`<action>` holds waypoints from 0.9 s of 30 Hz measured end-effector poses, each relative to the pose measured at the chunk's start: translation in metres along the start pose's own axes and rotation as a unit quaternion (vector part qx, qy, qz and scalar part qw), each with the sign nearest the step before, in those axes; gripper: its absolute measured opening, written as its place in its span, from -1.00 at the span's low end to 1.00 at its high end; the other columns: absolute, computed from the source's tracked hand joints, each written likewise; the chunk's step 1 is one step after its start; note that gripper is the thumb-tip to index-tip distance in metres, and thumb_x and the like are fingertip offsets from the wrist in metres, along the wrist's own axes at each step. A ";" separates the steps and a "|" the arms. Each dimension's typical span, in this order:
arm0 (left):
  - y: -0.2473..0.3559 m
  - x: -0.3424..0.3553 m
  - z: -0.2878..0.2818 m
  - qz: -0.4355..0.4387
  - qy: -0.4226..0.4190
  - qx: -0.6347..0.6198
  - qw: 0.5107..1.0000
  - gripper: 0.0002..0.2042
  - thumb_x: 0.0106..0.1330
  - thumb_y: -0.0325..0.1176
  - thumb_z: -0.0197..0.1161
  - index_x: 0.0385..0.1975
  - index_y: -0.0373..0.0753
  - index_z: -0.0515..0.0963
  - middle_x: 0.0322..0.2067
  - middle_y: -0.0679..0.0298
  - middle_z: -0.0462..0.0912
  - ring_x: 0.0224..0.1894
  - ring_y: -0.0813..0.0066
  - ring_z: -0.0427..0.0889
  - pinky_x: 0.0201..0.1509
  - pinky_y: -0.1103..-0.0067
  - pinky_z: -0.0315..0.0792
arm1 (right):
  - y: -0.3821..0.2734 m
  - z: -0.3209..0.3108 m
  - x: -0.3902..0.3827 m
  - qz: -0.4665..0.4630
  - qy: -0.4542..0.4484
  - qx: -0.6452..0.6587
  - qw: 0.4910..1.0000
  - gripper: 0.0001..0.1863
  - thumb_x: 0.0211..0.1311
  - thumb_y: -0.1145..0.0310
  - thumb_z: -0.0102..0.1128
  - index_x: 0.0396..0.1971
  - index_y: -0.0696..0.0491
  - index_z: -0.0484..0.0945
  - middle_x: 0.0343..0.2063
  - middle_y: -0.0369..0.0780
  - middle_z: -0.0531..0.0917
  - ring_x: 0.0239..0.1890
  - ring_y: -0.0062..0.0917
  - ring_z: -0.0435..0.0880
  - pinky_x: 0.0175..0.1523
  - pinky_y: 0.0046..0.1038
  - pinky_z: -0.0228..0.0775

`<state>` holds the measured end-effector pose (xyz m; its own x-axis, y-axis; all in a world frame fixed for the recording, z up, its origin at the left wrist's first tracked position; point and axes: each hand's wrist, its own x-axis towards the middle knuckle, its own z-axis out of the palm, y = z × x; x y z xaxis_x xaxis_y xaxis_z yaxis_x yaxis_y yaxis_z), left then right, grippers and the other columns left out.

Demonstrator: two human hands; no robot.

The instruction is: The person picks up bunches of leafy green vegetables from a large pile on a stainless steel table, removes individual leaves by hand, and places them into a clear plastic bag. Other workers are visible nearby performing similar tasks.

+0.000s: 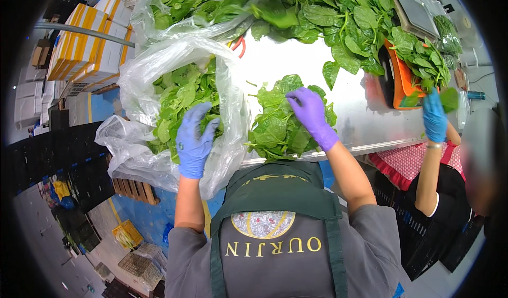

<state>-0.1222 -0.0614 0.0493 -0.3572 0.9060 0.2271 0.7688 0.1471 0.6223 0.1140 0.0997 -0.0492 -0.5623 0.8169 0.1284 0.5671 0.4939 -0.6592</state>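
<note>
My left hand (193, 142), in a blue glove, rests at the near edge of the leafy greens (182, 94) inside a large clear plastic bag (138, 86). Its fingers and thumb are spread around nothing. On the metal table (349, 107), just right of the bag, lies a loose heap of leafy greens (272, 131). My right hand (312, 119), in a purple glove, lies over the right side of this heap. Its fingers are apart and slightly bent on the leaves, with the fingertips pointing to the far left.
Larger piles of greens (338, 20) cover the table's far side. At right, a co-worker's blue-gloved hand (435, 119) holds greens beside an orange scale (402, 78). White boxes with yellow tape (87, 41) are stacked at far left. A wooden pallet (135, 190) sits below the bag.
</note>
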 end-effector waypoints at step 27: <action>0.066 -0.024 -0.029 0.290 0.138 -0.102 0.941 -0.82 -0.02 -0.54 0.14 -0.45 -0.15 0.34 -0.31 0.15 0.57 -0.35 0.23 0.53 -0.21 0.36 0.41 | -0.161 0.038 0.029 -0.332 -0.024 0.077 0.940 -0.74 -0.04 0.39 0.17 -0.25 -0.01 0.54 -0.34 -0.31 0.57 -0.25 -0.40 0.53 -0.13 -0.38 0.34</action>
<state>-0.0790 -0.0850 0.1067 -0.0542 0.6680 0.7422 0.7689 -0.4463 0.4578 -0.0163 0.0325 0.0324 -0.7903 0.3278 0.5177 -0.0103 0.8376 -0.5461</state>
